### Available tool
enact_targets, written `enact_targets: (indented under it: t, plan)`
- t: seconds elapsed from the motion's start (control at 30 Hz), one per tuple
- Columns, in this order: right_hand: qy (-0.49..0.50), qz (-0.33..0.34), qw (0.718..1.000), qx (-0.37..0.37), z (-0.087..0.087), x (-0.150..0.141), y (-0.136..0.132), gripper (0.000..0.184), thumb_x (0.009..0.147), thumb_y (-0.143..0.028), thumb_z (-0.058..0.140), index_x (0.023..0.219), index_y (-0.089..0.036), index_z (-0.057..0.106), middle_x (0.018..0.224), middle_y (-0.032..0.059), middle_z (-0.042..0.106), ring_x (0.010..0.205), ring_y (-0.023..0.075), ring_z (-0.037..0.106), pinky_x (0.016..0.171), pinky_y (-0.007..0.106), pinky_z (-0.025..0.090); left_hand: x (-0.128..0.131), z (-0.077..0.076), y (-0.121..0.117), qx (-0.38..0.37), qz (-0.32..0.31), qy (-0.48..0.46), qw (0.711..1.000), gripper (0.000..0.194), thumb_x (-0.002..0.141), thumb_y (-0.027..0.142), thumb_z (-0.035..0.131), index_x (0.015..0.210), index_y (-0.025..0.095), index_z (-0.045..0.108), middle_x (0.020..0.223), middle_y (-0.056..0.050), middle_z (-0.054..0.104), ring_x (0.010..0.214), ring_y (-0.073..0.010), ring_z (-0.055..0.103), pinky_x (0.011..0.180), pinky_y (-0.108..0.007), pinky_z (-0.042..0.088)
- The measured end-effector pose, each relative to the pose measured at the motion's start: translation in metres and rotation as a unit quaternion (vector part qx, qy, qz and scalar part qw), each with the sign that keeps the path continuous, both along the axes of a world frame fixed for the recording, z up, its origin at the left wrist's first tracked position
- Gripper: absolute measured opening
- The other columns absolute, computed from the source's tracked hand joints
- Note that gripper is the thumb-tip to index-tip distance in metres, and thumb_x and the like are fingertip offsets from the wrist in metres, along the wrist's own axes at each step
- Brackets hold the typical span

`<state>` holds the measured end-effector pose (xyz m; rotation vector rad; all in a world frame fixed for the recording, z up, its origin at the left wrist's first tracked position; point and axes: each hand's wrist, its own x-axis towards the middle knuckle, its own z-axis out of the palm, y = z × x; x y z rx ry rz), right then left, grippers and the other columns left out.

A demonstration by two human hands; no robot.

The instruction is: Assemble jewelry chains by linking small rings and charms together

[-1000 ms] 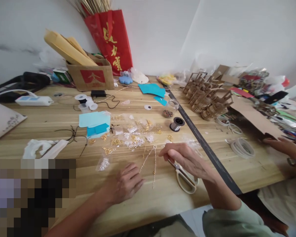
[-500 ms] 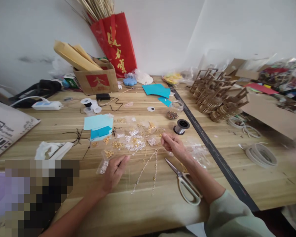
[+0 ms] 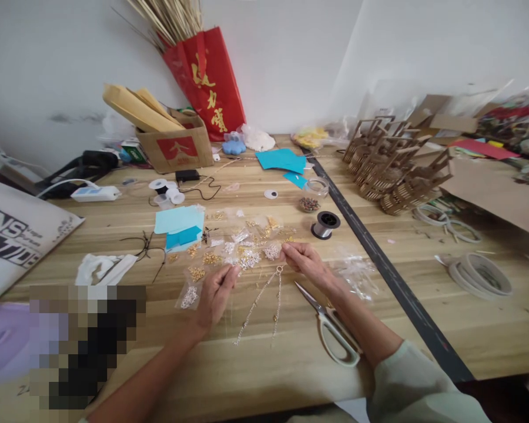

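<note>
My left hand (image 3: 216, 292) is closed, thumb against the bent fingers, just right of a small bag of silver beads (image 3: 188, 295). My right hand (image 3: 307, 262) is closed in a pinch above the top ring of a thin chain (image 3: 256, 301). What either hand holds is too small to make out; a faint thin line shows below my left hand. The chain lies in two strands with small gold pieces on it. Between and beyond my hands are small bags and piles of gold findings (image 3: 212, 258) and silver beads (image 3: 250, 259). White-handled scissors (image 3: 337, 341) lie below my right wrist.
Behind my right hand stand a wire spool (image 3: 325, 225) and a jar of beads (image 3: 310, 204). Blue sheets (image 3: 179, 220) lie left. A dark strip (image 3: 388, 273) crosses the table, with brown lattice baskets (image 3: 394, 167) and clear tape-like rolls (image 3: 480, 276) beyond it.
My left hand moved off the left chain strand, up and left, then slightly right. My right hand shifted toward the bead piles and closed into a pinch. The view turned a little left.
</note>
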<state>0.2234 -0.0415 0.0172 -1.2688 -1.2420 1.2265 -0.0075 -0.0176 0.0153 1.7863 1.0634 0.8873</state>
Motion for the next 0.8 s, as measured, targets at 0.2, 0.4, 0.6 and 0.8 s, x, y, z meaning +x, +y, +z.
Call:
enact_targets:
  t: [0.2, 0.4, 0.6, 0.8]
  plan:
    - [0.019, -0.036, 0.999, 0.001, -0.006, -0.001, 0.001, 0.044, 0.085, -0.059, 0.051, 0.077, -0.016, 0.059, 0.05, -0.0093, 0.026, 0.042, 0.0072, 0.02, 0.042, 0.023, 0.015, -0.004, -0.025, 0.008, -0.035, 0.052, -0.065, 0.996, 0.042, 0.09, 0.043, 0.045, 0.056, 0.02, 0.037, 0.054, 0.004, 0.034, 0.051, -0.0111, 0.031, 0.05, -0.025, 0.025]
    - [0.061, -0.081, 0.995, 0.013, -0.008, -0.004, 0.001, 0.036, 0.084, -0.053, 0.055, 0.087, -0.017, 0.058, 0.052, -0.0096, 0.025, 0.044, 0.0077, 0.02, 0.041, 0.022, 0.014, -0.008, -0.03, 0.011, -0.08, 0.056, -0.12, 0.988, 0.032, 0.092, 0.043, 0.043, 0.084, 0.017, 0.059, 0.052, 0.007, 0.029, 0.046, -0.0108, 0.028, 0.045, -0.023, 0.023]
    - [0.061, -0.105, 0.992, 0.019, -0.015, -0.005, 0.002, 0.029, 0.084, -0.045, 0.057, 0.095, -0.018, 0.058, 0.052, -0.0099, 0.028, 0.043, 0.0081, 0.023, 0.041, 0.021, 0.017, -0.008, -0.03, 0.012, -0.083, 0.055, -0.169, 0.981, 0.026, 0.088, 0.031, 0.044, 0.104, 0.017, 0.059, 0.064, 0.002, 0.052, 0.053, -0.0124, 0.044, 0.048, -0.023, 0.034]
    - [0.004, -0.111, 0.993, 0.032, -0.02, -0.009, 0.001, 0.025, 0.082, -0.041, 0.059, 0.092, -0.018, 0.058, 0.062, -0.0042, 0.047, 0.05, 0.0099, 0.038, 0.044, 0.021, 0.028, -0.012, -0.033, 0.017, 0.01, 0.036, -0.146, 0.989, 0.017, 0.066, 0.01, 0.04, 0.055, 0.018, 0.051, 0.058, 0.0, 0.054, 0.058, -0.0135, 0.049, 0.057, -0.025, 0.038]
